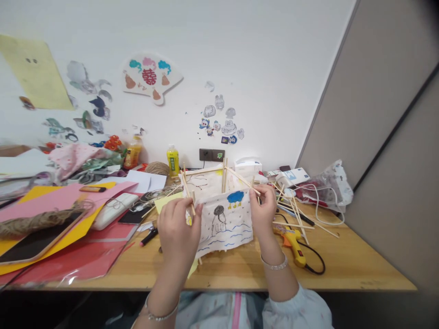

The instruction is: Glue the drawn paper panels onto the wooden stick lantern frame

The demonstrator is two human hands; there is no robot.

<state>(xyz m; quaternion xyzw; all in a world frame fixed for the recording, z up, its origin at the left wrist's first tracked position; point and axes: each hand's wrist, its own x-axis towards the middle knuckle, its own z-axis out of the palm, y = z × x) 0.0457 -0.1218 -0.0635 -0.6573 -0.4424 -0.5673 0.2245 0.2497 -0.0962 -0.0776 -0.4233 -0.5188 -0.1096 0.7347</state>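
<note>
A white sheet with a drawing point(224, 224) hangs upright in front of me, showing a blue cloud, a small figure and wavy blue lines. It covers the near side of a box-shaped frame of thin wooden sticks point(224, 176). Another drawn sheet point(204, 181) is on the frame's far side. My left hand point(180, 226) is closed at the sheet's left edge, thumb against the paper beside a stick. At the top right corner, my right hand point(263, 208) pinches the sheet where it meets the frame. The lower part of the frame is mostly hidden behind the sheet.
A yellow hot glue gun point(294, 246) with a black cord lies right of the frame, near loose wooden sticks point(302, 214). Coloured paper point(113, 256), a phone point(41, 235) and twine point(37, 221) crowd the left. A yellow-labelled bottle point(173, 161) stands by the wall.
</note>
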